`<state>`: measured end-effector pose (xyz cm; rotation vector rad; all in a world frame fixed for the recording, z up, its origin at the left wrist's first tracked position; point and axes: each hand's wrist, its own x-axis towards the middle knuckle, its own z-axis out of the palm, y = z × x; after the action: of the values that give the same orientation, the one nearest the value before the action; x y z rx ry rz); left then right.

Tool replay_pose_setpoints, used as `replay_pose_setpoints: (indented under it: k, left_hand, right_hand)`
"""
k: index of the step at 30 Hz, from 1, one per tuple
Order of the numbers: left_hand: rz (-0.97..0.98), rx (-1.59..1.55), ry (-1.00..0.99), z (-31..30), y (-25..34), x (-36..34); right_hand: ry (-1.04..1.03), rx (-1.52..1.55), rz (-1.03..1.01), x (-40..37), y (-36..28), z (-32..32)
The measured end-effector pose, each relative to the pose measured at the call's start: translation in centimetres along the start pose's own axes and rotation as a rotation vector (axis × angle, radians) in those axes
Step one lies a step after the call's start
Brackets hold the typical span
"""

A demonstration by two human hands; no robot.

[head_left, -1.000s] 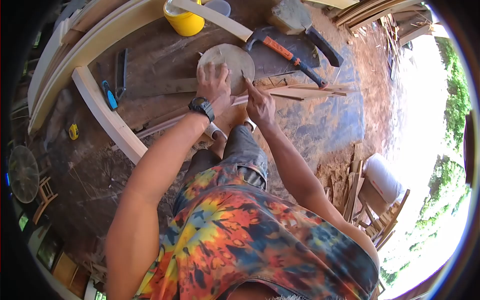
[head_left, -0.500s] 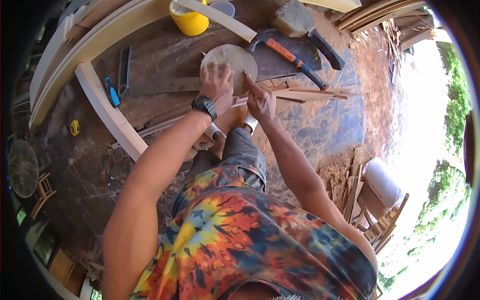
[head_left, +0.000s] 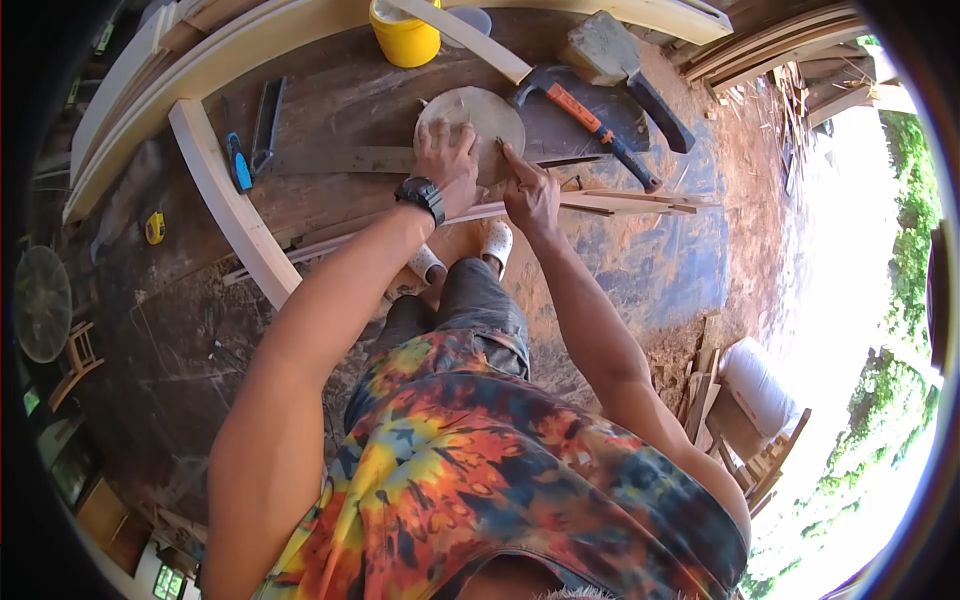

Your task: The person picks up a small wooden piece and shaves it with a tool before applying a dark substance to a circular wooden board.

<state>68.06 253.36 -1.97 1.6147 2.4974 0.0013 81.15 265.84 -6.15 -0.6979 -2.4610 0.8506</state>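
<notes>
Presses the left hand (head_left: pixel 447 162) palm-down on the near part of the round wooden disc (head_left: pixel 490 108), fingers spread and laid flat, grasping nothing. Wears a black wristwatch (head_left: pixel 422 195) on that wrist.

Pinches a slim stick (head_left: pixel 501 146) in the right hand (head_left: pixel 531 196), thumb and forefinger clenched on it and the other fingers curled under. Shows only its dark tip, too small to name more exactly. Sets that tip at the disc's right rim, just beside the left hand.

Lies flat, this disc, on the dark worktop (head_left: pixel 340 100), straight ahead of the body and above the white shoes (head_left: pixel 497 243). Overlaps one end of a steel square (head_left: pixel 330 160) that runs off to the left.

Has a claw hammer (head_left: pixel 585 115) with an orange and black handle just beyond the disc on the right, head close to the rim. Has a block-headed tool (head_left: pixel 608 48) with a black handle farther out. Stands a yellow bucket (head_left: pixel 405 35) at the far edge, under a pale curved slat (head_left: pixel 470 45).

Crosses beneath both wrists with thin wooden strips (head_left: pixel 620 203). Leaves a blue-handled tool (head_left: pixel 238 165) and a thick pale beam (head_left: pixel 230 205) well to the left, with a yellow tape measure (head_left: pixel 155 228) past them.
</notes>
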Motion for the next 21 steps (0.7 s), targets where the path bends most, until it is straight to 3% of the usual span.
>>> replay_pose_setpoints:
  k: [1, 3, 4, 5, 7, 8, 10, 11, 13, 14, 18, 21]
  left_hand:
    - [-0.006, -0.021, -0.009, -0.8, -0.5, 0.5]
    - [-0.019, -0.036, 0.013, -1.0, -1.0, 0.4]
    - [-0.048, -0.053, 0.045, -0.9, -1.2, 0.3]
    - [-0.076, -0.074, 0.069, -0.7, -1.2, 0.0]
    - [-0.068, -0.131, 0.185, -1.6, -0.8, -1.0]
    - [-0.079, -0.255, 0.297, -2.7, -0.2, -2.0]
    - [-0.153, -0.579, 0.446, -5.8, 1.2, -4.3]
    - [-0.168, -0.577, 0.449, -7.7, 2.1, -5.8]
    - [-0.331, -1.725, 0.259, -11.7, 3.5, -8.9]
    - [-0.327, -1.716, 0.388, -13.8, 4.9, -10.3]
    - [-0.439, -1.512, 0.564, -16.2, 7.5, -14.3]
    - [-0.485, -1.533, 0.656, -16.2, 9.3, -16.8]
  right_hand:
    - [0.014, 0.0, -0.01, -0.1, 0.1, -0.1]
    - [-0.011, 0.422, 0.275, -1.1, -0.1, -0.5]
    - [-0.154, 0.575, 0.436, -1.5, -0.8, -2.0]
    - [-0.202, 0.96, 0.47, -1.9, -1.6, -3.2]
    - [-0.248, 1.367, 0.686, -2.5, -4.7, -6.4]
    - [-0.257, 1.364, 0.679, -2.7, -6.0, -8.0]
    - [-0.528, 1.742, 0.724, -3.3, -8.0, -11.0]
    - [-0.545, 1.741, 0.727, -3.7, -8.7, -12.0]
    - [-0.714, 1.865, 0.756, -4.1, -10.0, -13.4]
    - [-0.754, 1.851, 0.751, -4.2, -10.9, -14.2]
    - [-0.917, 1.767, 0.657, -4.3, -12.9, -16.2]
    - [-1.052, 1.654, 0.57, -4.5, -13.8, -17.0]
